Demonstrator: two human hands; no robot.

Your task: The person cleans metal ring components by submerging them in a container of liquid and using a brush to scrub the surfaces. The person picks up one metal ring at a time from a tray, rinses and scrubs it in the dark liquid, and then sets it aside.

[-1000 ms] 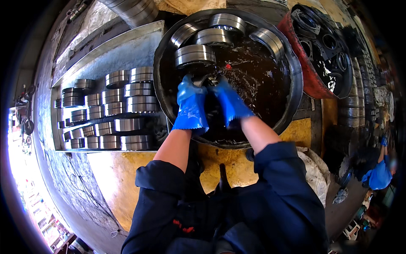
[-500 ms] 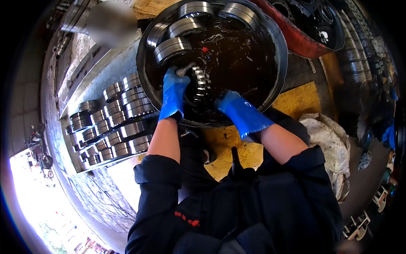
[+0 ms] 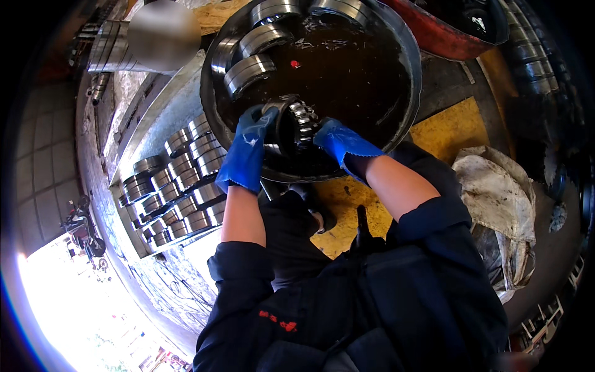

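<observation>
While the left hand [image 3: 250,130] grips the roller bearing [image 3: 289,129] mid-frame, I'd hold it low over the tub [image 3: 411,77]; right hand [image 3: 339,139] is by the rollers [image 3: 304,118], can't tell if it's gripping.

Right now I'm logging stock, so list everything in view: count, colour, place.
Basin: one, dark, top centre, with dark liquid
Roller bearing: one, silver, held over or in the basin
Loose rings: five, silver, inside the basin
Small object: one, red, in the liquid
Tray: one, grey, left
Tray rings: many, silver, in the tray
Tub: one, red, upper right
Stacked metal parts: several, grey, both upper corners
Sack: one, off-white, right
Flooring: patches, yellow, centre and right
Motorbike: one, dark, far left
Sleeves: two, dark, lower centre
Left hand: one, blue-gloved, holding the bearing
Right hand: one, blue-gloved, by the bearing's rollers
</observation>
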